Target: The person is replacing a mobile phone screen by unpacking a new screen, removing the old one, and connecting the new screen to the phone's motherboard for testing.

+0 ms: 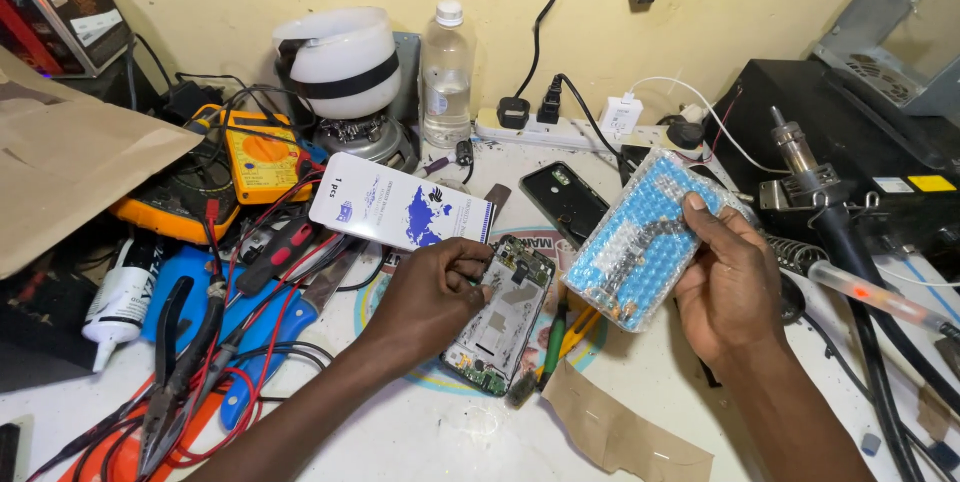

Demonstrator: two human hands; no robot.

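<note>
Blue bubble wrap (645, 239) fills my right hand (735, 287), fingers clasped round its lower right edge, the packet tilted above the surface (420, 437) with some small metal part showing inside it; I cannot tell what the part is. My left hand (435, 297) rests on the opened phone (505, 317), fingertips pinched at its upper left edge, holding it flat with the circuit board facing up. To do this well, I judge I should keep the phone pinned steady and light, pressing on the frame and not on the board, and keep the packet level so nothing slips out.

Just beside the phone lie a green-handled tool (553, 334) and a torn scrap of brown card (620, 432). Behind it sit a white printed box (400, 207) and a black back cover (565, 200). Farther back stands a clear plastic bottle (446, 77), capped, seemingly part full of clear liquid. Pliers (175, 372), red wires and a yellow meter (262, 154) crowd the left.
</note>
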